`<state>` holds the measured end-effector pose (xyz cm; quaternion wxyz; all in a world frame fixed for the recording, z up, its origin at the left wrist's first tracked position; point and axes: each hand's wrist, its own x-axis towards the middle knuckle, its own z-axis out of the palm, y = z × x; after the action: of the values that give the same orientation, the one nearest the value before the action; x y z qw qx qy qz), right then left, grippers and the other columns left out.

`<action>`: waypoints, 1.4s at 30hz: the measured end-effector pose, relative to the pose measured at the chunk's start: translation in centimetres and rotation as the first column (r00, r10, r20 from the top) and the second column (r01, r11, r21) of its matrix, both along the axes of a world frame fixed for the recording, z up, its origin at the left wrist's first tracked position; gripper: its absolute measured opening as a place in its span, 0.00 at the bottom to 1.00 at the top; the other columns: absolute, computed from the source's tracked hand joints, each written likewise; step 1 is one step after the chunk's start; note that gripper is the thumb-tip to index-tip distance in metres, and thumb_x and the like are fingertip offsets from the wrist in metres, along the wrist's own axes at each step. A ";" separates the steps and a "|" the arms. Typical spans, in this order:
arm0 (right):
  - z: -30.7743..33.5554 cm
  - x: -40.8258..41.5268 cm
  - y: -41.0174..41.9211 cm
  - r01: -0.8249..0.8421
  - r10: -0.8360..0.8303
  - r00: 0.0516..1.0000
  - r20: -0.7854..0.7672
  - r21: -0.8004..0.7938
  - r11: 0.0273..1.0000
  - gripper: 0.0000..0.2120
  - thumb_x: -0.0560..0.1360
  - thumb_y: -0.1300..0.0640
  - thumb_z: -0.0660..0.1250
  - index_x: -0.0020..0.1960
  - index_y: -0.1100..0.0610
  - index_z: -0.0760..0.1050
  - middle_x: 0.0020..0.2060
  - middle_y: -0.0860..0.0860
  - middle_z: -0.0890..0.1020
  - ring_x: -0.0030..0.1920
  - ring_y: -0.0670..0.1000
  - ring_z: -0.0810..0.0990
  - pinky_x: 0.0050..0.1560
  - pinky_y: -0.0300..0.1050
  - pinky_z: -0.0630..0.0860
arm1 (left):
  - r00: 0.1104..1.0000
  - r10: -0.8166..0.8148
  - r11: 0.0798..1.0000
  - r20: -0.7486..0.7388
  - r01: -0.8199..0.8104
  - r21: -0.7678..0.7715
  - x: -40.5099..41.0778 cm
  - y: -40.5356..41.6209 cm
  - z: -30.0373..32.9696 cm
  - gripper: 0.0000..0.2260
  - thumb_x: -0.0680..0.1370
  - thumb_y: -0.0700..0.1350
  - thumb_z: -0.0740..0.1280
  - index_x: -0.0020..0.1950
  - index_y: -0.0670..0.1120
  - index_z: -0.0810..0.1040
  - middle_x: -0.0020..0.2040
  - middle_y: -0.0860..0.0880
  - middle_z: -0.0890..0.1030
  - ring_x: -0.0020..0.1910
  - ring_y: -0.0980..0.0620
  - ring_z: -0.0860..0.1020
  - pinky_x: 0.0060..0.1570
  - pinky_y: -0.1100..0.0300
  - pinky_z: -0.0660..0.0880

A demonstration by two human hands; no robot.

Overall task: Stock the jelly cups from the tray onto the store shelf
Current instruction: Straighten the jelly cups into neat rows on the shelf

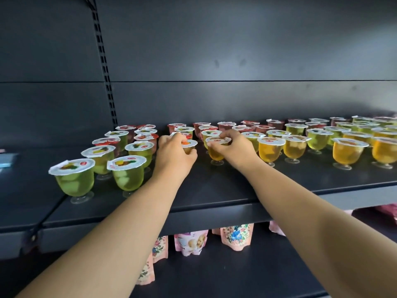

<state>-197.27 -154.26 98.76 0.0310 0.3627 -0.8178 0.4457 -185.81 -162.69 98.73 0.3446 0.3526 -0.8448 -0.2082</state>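
The fingers (182, 139) of the left hand (174, 150) are curled around an orange jelly cup (189, 146), which is gripped from the side, just under its foil lid. The fingers (225, 136) of the right hand (233, 147) are curled over the lid rim of a second orange jelly cup (216, 150), and this cup is held from above; its clear foot is seen resting on the shelf (214, 190). Whether the foot of the left cup touches the shelf cannot be told, because it is hidden by the hand.

Both cups are found near the middle of the shelf, side by side, in front of the rows already placed. To the left of the held cups, green jelly cups (74, 179) are lined up in two columns toward the back panel, with red ones behind them. To the right of the held cups, more orange jelly cups (270, 150) are set in a front row, with yellow-green and red cups behind. Under the shelf, pink floral pouches (236, 235) are seen standing on a lower shelf.
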 end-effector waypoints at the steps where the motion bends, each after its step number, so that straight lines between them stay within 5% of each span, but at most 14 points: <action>1: 0.0 0.1 0.2 -0.009 0.010 1.000 0.010 -0.002 1.000 0.28 0.72 0.43 0.67 0.67 0.54 0.66 0.60 0.53 0.76 0.52 0.51 0.75 0.45 0.39 0.71 | 1.000 -0.003 1.000 0.012 0.003 0.000 0.0 0.1 0.0 0.18 0.77 0.48 0.65 0.66 0.47 0.70 0.66 0.46 0.66 0.61 0.48 0.71 0.49 0.62 0.65; 4: 0.1 0.9 1.1 -0.035 0.035 0.999 -0.011 -0.061 0.998 0.31 0.72 0.45 0.68 0.70 0.54 0.62 0.66 0.52 0.72 0.64 0.52 0.71 0.54 0.39 0.69 | 0.999 -0.004 1.000 0.034 0.005 -0.020 0.6 0.7 0.1 0.23 0.77 0.49 0.65 0.70 0.49 0.65 0.70 0.45 0.61 0.67 0.46 0.66 0.59 0.57 0.67; 8: 0.8 1.2 4.9 0.029 -0.079 0.966 -0.244 -0.202 0.979 0.25 0.74 0.51 0.68 0.68 0.56 0.67 0.62 0.52 0.74 0.57 0.46 0.71 0.50 0.29 0.63 | 0.993 -0.060 0.971 -0.099 0.036 -0.235 1.9 2.8 0.0 0.25 0.77 0.48 0.65 0.72 0.49 0.63 0.74 0.47 0.58 0.73 0.47 0.58 0.67 0.55 0.61; 10: 1.3 -0.2 7.7 0.138 -0.220 0.922 -0.317 -0.262 0.955 0.22 0.74 0.54 0.67 0.66 0.59 0.70 0.61 0.54 0.74 0.60 0.50 0.72 0.54 0.33 0.63 | 0.972 -0.202 0.939 -0.118 0.158 -0.304 1.3 4.6 0.0 0.23 0.77 0.48 0.65 0.71 0.48 0.66 0.72 0.49 0.62 0.72 0.50 0.60 0.67 0.60 0.59; 15: 0.9 -5.5 12.5 0.338 -0.350 0.933 -0.086 -0.129 0.932 0.23 0.77 0.53 0.64 0.70 0.55 0.66 0.71 0.54 0.65 0.70 0.55 0.64 0.67 0.47 0.64 | 0.914 -0.405 0.903 0.012 0.402 -0.152 -4.6 8.6 0.0 0.22 0.77 0.51 0.64 0.71 0.50 0.66 0.70 0.49 0.64 0.67 0.50 0.66 0.63 0.60 0.65; 18: 0.1 -7.2 12.8 0.271 -0.269 0.962 0.040 -0.038 0.962 0.25 0.77 0.49 0.63 0.72 0.52 0.63 0.73 0.54 0.61 0.72 0.56 0.61 0.69 0.50 0.63 | 0.904 -0.424 0.901 0.060 0.427 -0.076 -8.0 10.0 0.1 0.23 0.78 0.52 0.63 0.72 0.51 0.63 0.71 0.48 0.62 0.69 0.48 0.64 0.64 0.56 0.67; 21: -0.1 -8.0 12.7 0.170 -0.164 0.978 0.127 -0.045 0.984 0.22 0.76 0.50 0.65 0.69 0.51 0.69 0.66 0.54 0.72 0.65 0.56 0.72 0.62 0.49 0.72 | 0.907 -0.409 0.906 0.102 0.416 -0.072 -10.0 10.6 0.4 0.22 0.79 0.51 0.62 0.72 0.51 0.64 0.70 0.47 0.62 0.69 0.47 0.64 0.63 0.55 0.67; 26: -0.4 -7.8 13.1 0.184 -0.178 0.978 0.107 -0.053 0.981 0.19 0.74 0.52 0.68 0.64 0.51 0.73 0.58 0.55 0.76 0.57 0.56 0.76 0.58 0.55 0.77 | 0.910 -0.409 0.906 0.067 0.413 -0.094 -10.0 10.9 0.3 0.18 0.79 0.46 0.62 0.68 0.47 0.70 0.67 0.47 0.65 0.64 0.47 0.69 0.61 0.58 0.67; 31: -0.8 -4.1 14.4 0.159 -0.160 0.987 -0.010 -0.042 0.986 0.18 0.74 0.52 0.67 0.64 0.51 0.74 0.61 0.54 0.76 0.56 0.55 0.76 0.55 0.46 0.75 | 0.899 -0.437 0.885 -0.001 0.430 -0.180 -5.1 11.0 -0.1 0.17 0.78 0.47 0.64 0.67 0.49 0.73 0.61 0.51 0.68 0.54 0.54 0.71 0.51 0.65 0.68; 37: -0.8 1.2 12.0 -0.049 0.048 0.999 -0.012 -0.076 0.996 0.18 0.73 0.52 0.69 0.62 0.51 0.75 0.58 0.49 0.77 0.56 0.49 0.74 0.53 0.40 0.70 | 0.950 -0.268 0.948 -0.160 0.230 -0.221 2.7 8.3 -1.7 0.15 0.76 0.45 0.67 0.63 0.50 0.77 0.55 0.54 0.68 0.47 0.62 0.66 0.42 0.82 0.61; 42: -0.9 4.6 8.3 -0.209 0.208 0.978 -0.018 -0.093 0.973 0.17 0.73 0.52 0.69 0.61 0.51 0.75 0.50 0.43 0.73 0.52 0.43 0.71 0.47 0.32 0.67 | 0.973 -0.089 0.987 -0.211 0.058 -0.150 6.0 5.7 -1.8 0.14 0.75 0.44 0.67 0.61 0.48 0.78 0.54 0.55 0.66 0.51 0.62 0.65 0.45 0.75 0.58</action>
<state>-192.66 -145.94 97.91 0.0045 0.4467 -0.7530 0.4831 -179.77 -156.95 96.89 0.4509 0.2705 -0.8275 -0.1970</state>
